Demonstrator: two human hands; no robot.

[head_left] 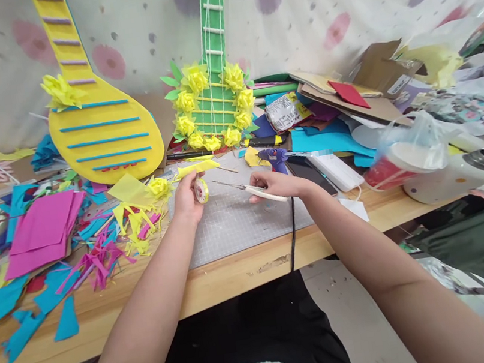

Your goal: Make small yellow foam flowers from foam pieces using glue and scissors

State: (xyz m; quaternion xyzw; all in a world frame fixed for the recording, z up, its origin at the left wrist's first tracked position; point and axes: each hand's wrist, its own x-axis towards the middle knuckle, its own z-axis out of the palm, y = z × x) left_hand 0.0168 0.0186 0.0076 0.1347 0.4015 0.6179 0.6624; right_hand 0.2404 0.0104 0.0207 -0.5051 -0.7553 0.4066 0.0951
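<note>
My left hand [185,201] is closed around a small round roll of tape [201,190] with a yellow rim. A yellow paper strip [197,167] lies just beyond its fingers; I cannot tell whether they touch. My right hand [270,184] grips white-handled scissors [236,186], whose slim blades point left toward the roll. Both hands are over the grey cutting mat [231,231]. Close to the left hand sit a yellow paper flower [158,187] and yellow scraps [130,222]. A purple glue gun [273,157] rests behind my right hand.
At the back stand a yellow lute-shaped craft [102,129] and a green one [214,116] ringed with yellow flowers. Magenta sheets [42,229] and blue scraps lie left. To the right are a dark phone [311,174], a white box [335,170], a cup [396,164] and a flask [454,174].
</note>
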